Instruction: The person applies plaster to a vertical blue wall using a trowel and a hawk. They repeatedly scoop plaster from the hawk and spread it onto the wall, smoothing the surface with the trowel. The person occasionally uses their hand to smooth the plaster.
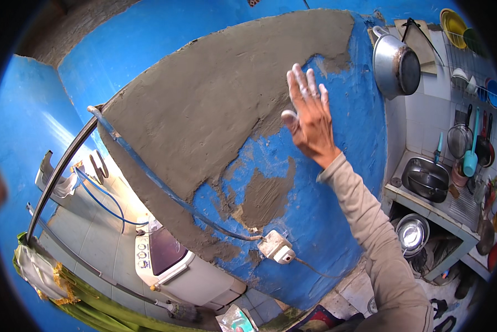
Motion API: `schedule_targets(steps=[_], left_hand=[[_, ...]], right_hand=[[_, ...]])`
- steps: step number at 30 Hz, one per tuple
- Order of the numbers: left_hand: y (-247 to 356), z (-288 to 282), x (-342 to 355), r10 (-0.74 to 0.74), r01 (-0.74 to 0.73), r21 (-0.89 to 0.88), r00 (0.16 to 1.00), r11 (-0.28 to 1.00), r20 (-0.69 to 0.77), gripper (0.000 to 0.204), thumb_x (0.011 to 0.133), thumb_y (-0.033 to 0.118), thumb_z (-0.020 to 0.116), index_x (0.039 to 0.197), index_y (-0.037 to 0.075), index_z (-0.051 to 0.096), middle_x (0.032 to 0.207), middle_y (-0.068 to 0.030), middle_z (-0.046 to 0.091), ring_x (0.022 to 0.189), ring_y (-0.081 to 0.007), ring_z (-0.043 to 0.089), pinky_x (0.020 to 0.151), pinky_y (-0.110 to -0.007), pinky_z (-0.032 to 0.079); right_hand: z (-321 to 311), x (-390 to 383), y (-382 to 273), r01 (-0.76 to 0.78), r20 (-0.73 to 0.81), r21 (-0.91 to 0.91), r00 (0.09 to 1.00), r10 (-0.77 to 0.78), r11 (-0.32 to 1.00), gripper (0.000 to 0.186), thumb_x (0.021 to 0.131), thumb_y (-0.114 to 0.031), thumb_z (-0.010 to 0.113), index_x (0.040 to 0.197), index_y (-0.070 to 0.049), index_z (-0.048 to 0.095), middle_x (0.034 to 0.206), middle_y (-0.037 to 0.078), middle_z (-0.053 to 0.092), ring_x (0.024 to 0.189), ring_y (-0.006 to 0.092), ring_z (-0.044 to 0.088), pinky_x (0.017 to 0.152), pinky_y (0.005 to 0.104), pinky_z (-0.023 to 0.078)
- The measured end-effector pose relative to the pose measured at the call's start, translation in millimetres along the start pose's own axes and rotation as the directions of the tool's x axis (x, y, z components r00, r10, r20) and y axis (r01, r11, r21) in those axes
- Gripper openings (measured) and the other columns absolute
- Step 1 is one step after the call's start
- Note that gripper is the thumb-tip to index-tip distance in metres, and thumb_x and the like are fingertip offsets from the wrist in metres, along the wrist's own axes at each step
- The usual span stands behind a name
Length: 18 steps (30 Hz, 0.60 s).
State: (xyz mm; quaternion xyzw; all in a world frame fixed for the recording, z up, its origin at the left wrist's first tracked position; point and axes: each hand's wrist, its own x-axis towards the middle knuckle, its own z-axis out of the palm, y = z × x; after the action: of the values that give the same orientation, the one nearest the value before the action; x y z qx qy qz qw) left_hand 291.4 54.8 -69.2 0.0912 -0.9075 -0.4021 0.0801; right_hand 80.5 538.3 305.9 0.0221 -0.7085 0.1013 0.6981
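My right hand [310, 119] is raised against the wall, fingers stretched out and spread, with pale grey residue on the fingertips. It holds nothing. The hand is over the edge where a broad patch of grey cement plaster [204, 83] meets the blue painted wall [348, 127]; whether the palm touches the surface is hidden. A smaller rough plaster patch [268, 191] is lower on the wall. Below that hangs a white socket box [276, 247], joined to a blue-grey conduit [154, 180] that runs up to the left. My left hand is not visible.
A washing machine [187, 268] and a green curtain [88, 307] are at lower left, with a brush [182, 311] nearby. At right a metal pot [392, 63] hangs by the wall, above a sink [425, 178] and a counter with a steel bowl [412, 233] beneath.
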Motion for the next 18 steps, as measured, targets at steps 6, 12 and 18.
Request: schedule_targets(steps=[6, 12, 18], left_hand=[[16.9, 3.4, 9.5, -0.389, 0.394, -0.378, 0.917, 0.838, 0.092, 0.048, 0.091, 0.016, 0.053, 0.138, 0.007, 0.050, 0.122, -0.0212, 0.054, 0.114, -0.0379, 0.049, 0.099, -0.045, 0.041], [18.8, 1.5, -9.9, 0.016, -0.018, 0.435, 1.000, 0.900, 0.008, 0.051, 0.096, 0.027, 0.054, 0.143, 0.011, 0.046, 0.140, -0.0205, 0.050, 0.133, -0.0384, 0.042, 0.112, -0.046, 0.033], [24.4, 4.5, -5.2, -0.034, 0.026, 0.222, 0.999, 0.975, 0.033, 0.053, 0.096, 0.029, 0.053, 0.146, 0.012, 0.043, 0.144, -0.0192, 0.047, 0.137, -0.0380, 0.037, 0.114, -0.046, 0.030]], right_hand=[[7.5, -5.5, -12.2, -0.055, -0.028, 0.114, 0.998, 0.059, 0.992, 0.084, 0.096, -0.070, 0.025, 0.155, -0.011, 0.029, 0.162, 0.013, 0.025, 0.149, 0.0403, 0.017, 0.117, 0.0628, 0.014], [-16.3, -22.0, -6.8, 0.032, 0.160, 0.245, 0.985, -0.072, 0.969, 0.080, 0.098, -0.067, 0.027, 0.154, -0.010, 0.033, 0.161, 0.013, 0.028, 0.149, 0.0394, 0.019, 0.118, 0.0602, 0.014], [4.3, 6.2, 0.0, -0.086, -0.008, 0.081, 0.996, 0.087, 0.993, 0.084, 0.099, -0.064, 0.027, 0.156, -0.003, 0.019, 0.162, 0.020, 0.018, 0.149, 0.0411, 0.016, 0.117, 0.0611, 0.015]])
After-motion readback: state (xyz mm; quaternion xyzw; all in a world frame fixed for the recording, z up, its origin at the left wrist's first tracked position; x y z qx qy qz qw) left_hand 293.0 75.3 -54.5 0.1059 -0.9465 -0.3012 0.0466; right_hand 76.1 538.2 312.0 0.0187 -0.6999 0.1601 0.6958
